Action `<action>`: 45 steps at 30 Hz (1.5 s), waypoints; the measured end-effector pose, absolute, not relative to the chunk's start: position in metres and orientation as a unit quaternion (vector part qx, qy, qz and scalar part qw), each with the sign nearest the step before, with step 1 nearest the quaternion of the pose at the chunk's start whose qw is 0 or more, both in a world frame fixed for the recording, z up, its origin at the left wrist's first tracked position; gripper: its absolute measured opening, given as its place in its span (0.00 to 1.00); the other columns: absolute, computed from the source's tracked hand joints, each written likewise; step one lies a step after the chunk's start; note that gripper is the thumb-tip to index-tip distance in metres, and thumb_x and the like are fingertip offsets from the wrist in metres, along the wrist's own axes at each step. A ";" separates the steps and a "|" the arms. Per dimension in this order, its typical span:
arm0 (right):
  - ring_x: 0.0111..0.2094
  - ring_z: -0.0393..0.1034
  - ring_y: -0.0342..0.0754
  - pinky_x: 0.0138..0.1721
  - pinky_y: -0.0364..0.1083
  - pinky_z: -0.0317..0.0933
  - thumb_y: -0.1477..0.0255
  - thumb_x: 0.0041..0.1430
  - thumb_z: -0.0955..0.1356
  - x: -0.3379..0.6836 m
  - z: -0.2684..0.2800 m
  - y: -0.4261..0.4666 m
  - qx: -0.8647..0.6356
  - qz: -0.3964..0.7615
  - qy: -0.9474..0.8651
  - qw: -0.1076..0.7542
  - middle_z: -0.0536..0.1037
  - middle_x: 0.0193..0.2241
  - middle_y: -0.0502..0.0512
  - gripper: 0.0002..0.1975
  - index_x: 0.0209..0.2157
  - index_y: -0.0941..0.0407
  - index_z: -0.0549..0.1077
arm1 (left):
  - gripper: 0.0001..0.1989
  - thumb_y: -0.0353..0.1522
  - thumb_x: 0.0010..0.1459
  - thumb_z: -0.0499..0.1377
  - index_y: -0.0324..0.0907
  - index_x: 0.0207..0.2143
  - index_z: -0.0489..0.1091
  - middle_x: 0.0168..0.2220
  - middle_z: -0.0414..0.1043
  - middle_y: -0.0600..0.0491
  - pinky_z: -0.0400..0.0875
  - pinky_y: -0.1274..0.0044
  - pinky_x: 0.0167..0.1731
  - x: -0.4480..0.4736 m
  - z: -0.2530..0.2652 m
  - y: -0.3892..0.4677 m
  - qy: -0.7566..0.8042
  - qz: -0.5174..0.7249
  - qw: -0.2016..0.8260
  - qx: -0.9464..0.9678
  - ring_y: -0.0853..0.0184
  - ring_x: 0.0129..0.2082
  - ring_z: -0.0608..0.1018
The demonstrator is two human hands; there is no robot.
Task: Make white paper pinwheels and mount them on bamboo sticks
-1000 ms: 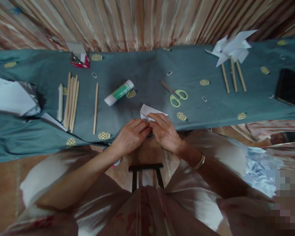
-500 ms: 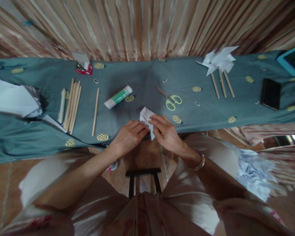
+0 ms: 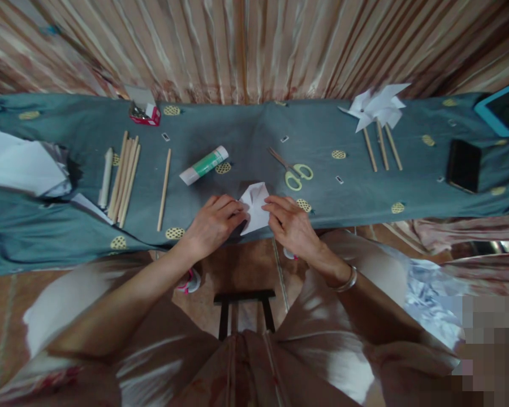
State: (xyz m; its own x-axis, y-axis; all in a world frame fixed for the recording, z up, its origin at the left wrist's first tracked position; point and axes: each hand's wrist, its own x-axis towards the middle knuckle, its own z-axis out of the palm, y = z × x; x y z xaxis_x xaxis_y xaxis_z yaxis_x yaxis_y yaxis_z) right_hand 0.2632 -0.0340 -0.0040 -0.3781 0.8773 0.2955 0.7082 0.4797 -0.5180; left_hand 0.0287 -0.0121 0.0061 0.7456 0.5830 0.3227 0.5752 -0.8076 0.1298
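Observation:
A small folded white paper (image 3: pixel 255 204) is held between my two hands at the table's near edge. My left hand (image 3: pixel 215 221) pinches its left side, fingertips on the paper. On its right side, my right hand (image 3: pixel 291 225) grips the edge between thumb and fingers, a bracelet on that wrist. Just beyond lie scissors (image 3: pixel 294 170) with yellow-green handles, blades pointing away to the left. A glue stick (image 3: pixel 204 165) with a green label rests beyond my left hand. Left of it is a single wooden stick (image 3: pixel 164 190).
Several wooden sticks (image 3: pixel 125 180) and a pale candle-like stick (image 3: pixel 106 177) lie left, near a stack of white paper (image 3: pixel 21 164). A red box (image 3: pixel 146 115) stands at the back. White paper pinwheels (image 3: pixel 377 107) on sticks, a black phone-like object (image 3: pixel 464 165) and a blue-framed tablet (image 3: pixel 507 110) are right.
The folded paper has been turned and spread, showing more of its face. My hands have moved slightly apart, each now at one side of it.

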 end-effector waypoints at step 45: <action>0.50 0.77 0.52 0.54 0.54 0.69 0.75 0.62 0.70 0.290 0.017 -0.030 -0.398 0.279 -0.828 0.280 0.81 0.50 0.58 0.09 0.43 0.54 0.79 | 0.09 0.27 0.66 0.56 0.40 0.42 0.77 0.47 0.81 0.49 0.70 0.69 0.42 0.032 0.014 -0.023 0.263 0.202 -0.012 0.943 0.60 0.46 0.79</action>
